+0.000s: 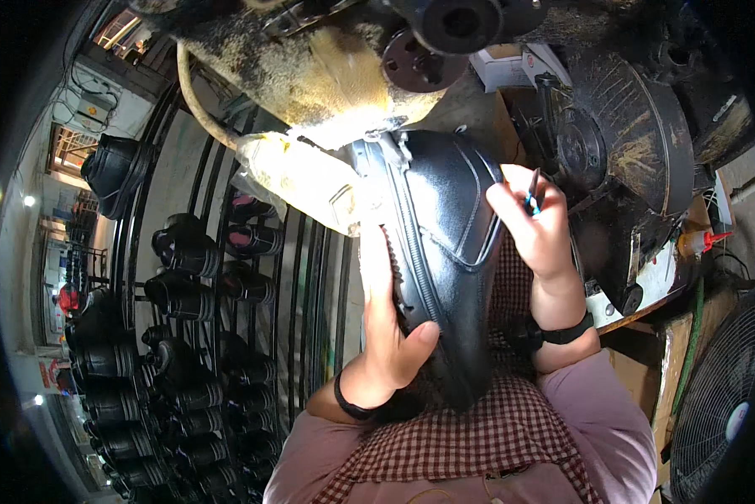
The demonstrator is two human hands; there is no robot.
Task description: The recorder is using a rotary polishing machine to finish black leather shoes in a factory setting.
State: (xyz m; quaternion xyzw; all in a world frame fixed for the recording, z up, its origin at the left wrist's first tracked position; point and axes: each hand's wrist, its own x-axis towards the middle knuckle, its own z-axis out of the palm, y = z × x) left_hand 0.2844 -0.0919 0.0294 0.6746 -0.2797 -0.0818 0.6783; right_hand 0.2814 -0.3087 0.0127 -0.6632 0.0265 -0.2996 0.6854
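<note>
Apron: a checked apron (461, 441) lies nearest, just below the boot's near end.
Left hand: the left hand (383, 323) lies along the boot's left side, fingers straight, thumb spread, pressing rather than clasping.
Boot: the black boot (451, 210) sits between both hands, its far end up against the machine.
Done: curved stitch lines show on the upper, so those panels seem joined; a ribbed strip (413, 252) runs down the left side.
Remaining: the boot is not yet off the machine, so work there seems unfinished; how much seam is left cannot be told.
Right hand: the right hand (535, 227) has its fingers curled round a pointed tool (534, 202) with blue on it, fingertips at the boot's right edge.
Machine: a grimy, probably stitching machine (327, 76) stands beyond, brightly lit.
Rack: far left, a rack (298, 311) bears more dark boots (180, 294).
</note>
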